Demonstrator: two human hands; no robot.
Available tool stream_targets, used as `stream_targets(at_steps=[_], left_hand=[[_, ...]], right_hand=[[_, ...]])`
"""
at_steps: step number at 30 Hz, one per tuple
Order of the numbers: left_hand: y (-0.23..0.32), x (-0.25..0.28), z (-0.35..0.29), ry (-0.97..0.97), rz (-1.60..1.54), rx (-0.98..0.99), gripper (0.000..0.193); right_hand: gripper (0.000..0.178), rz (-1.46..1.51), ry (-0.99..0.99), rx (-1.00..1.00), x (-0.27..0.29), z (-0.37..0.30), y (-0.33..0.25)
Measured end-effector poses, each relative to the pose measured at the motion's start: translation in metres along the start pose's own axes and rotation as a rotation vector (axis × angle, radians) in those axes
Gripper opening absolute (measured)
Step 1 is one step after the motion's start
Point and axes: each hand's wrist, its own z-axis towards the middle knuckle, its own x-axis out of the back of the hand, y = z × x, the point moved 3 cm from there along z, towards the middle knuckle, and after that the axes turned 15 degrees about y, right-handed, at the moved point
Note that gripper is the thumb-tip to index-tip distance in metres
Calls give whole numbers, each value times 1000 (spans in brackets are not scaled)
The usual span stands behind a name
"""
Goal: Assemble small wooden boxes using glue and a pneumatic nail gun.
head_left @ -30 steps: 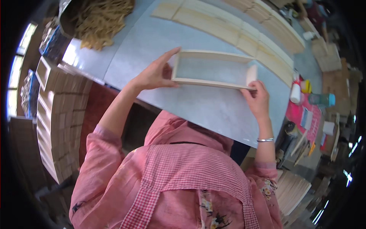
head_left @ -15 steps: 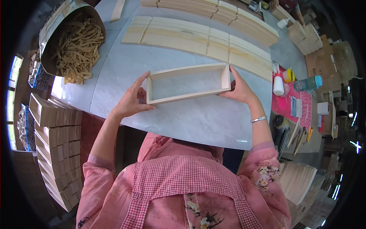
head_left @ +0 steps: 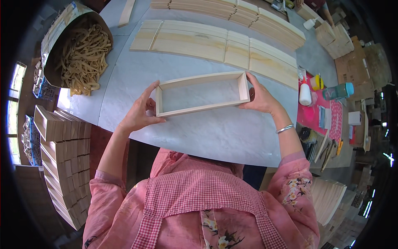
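Note:
Between my two hands is a shallow rectangular wooden frame (head_left: pixel 203 109), pale and bottomless, with the grey tabletop showing through it. My left hand (head_left: pixel 140 111) grips its left end, thumb at the near corner and index finger at the far corner. The right end is held the same way by my right hand (head_left: pixel 262 97), which has a silver bangle on its wrist. The frame tilts slightly, its right end farther from me. Just beyond it lies a row of flat grooved wooden boards (head_left: pixel 199 41).
A bag of tan rubber bands (head_left: pixel 85 58) lies tipped open at the table's left. Finished-looking wooden frames (head_left: pixel 68 162) are stacked at my left. Stacked grooved strips (head_left: pixel 232 12) line the far side. At right are a white glue bottle (head_left: pixel 304 94) and a teal water bottle (head_left: pixel 338 91).
The wooden frame and both hands have shifted very slightly toward me and to the left in view. The grip on both ends is kept.

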Motion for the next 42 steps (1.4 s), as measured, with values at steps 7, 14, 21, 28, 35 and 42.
stream_targets(at_steps=[7, 14, 21, 28, 35, 42], left_hand=[[-7, 9, 8, 26, -48, 3, 120], [-9, 13, 10, -42, 30, 20, 118], [14, -18, -3, -137, 85, -68, 116], [7, -35, 11, -173, 288, -494, 104], [26, -43, -5, -94, 300, -677, 100], [20, -60, -3, -2, 307, -825, 101]], right_hand=[[117, 53, 48, 84, -10, -11, 5], [118, 77, 36, 57, -10, -22, 8], [119, 91, 145, 23, -2, -109, 26], [118, 46, 210, -47, 5, -129, 41], [121, 135, 231, -140, 30, -158, 36], [124, 94, 191, -96, 24, -164, 54]])
